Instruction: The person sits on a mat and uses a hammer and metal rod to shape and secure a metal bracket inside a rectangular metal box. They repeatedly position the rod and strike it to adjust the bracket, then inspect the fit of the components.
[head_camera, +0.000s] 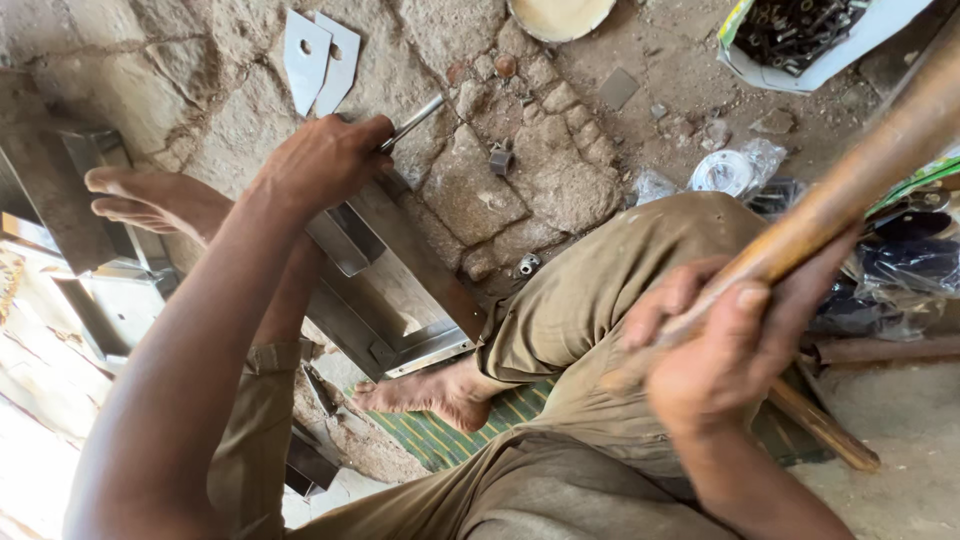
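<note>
Head view, looking down at a person seated on stone-paved ground.

Left hand (325, 160), upper left of centre: fist closed around a thin metal rod (415, 120). The rod's bright end sticks out of the fist toward the upper right. The fist sits at the upper end of a metal channel piece (400, 290), grey, open-topped with folded walls, which runs diagonally from the hand down to the centre of the frame. Whether the rod's hidden end touches the channel cannot be told (the hand covers it).

Right hand (715, 350), right of centre: fingers wrapped tight around a wooden handle (850, 190), which rises blurred to the upper right corner. The head of the tool is out of frame.

One bare foot (430, 395) rests just below the channel's lower end, on a green striped mat (440, 440). The other foot (150, 200) lies at the left edge, beside more grey sheet-metal pieces (70, 190).

Surroundings: two flat cut metal plates (318, 58), each with a hole, lie at top left. A small square nut (500, 158) lies on the stones, upper centre. A box of dark hardware (800, 35) sits top right. Clear plastic bags (730, 172) lie on the ground just above the person's knee.
</note>
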